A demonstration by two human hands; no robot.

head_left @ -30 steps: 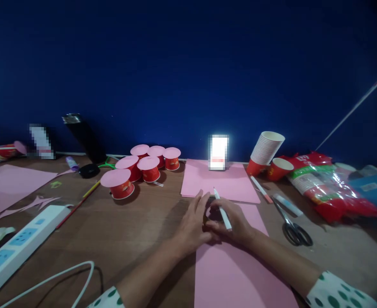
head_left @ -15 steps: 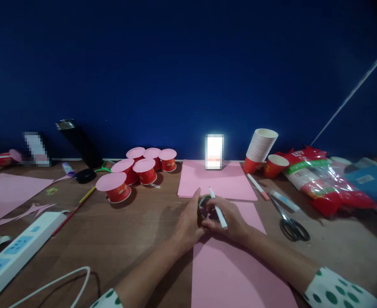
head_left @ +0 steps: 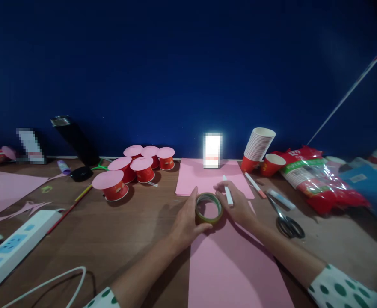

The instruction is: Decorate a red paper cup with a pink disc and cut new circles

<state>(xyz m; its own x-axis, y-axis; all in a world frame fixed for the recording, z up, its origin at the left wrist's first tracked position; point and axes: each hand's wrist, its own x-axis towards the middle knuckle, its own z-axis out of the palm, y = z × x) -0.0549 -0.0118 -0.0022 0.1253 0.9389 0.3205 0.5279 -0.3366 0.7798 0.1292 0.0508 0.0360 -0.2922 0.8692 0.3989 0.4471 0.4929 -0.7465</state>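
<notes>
My left hand (head_left: 185, 224) curves around the left side of a roll of tape (head_left: 211, 220), thumb at its near edge. The roll lies flat, and pink paper shows through its hole. Beneath it a long pink sheet (head_left: 233, 265) runs toward me. Just right of the roll, my right hand (head_left: 240, 207) pinches a white marker (head_left: 228, 192) between its fingers, one end pointing up and away. Behind both hands lies a stack of pink paper (head_left: 193, 179).
Several red paper cups (head_left: 116, 192) topped with pink discs stand at left, near a power strip (head_left: 18, 239) and black bottle (head_left: 75, 141). At right are stacked cups (head_left: 257, 147), scissors (head_left: 289, 226) and a red bag (head_left: 323, 188). A lit phone (head_left: 212, 149) stands behind.
My right hand has come out from the roll's hole and moved up and right with the marker, whose tilt has changed. My left hand stays at the roll, now more fully visible.
</notes>
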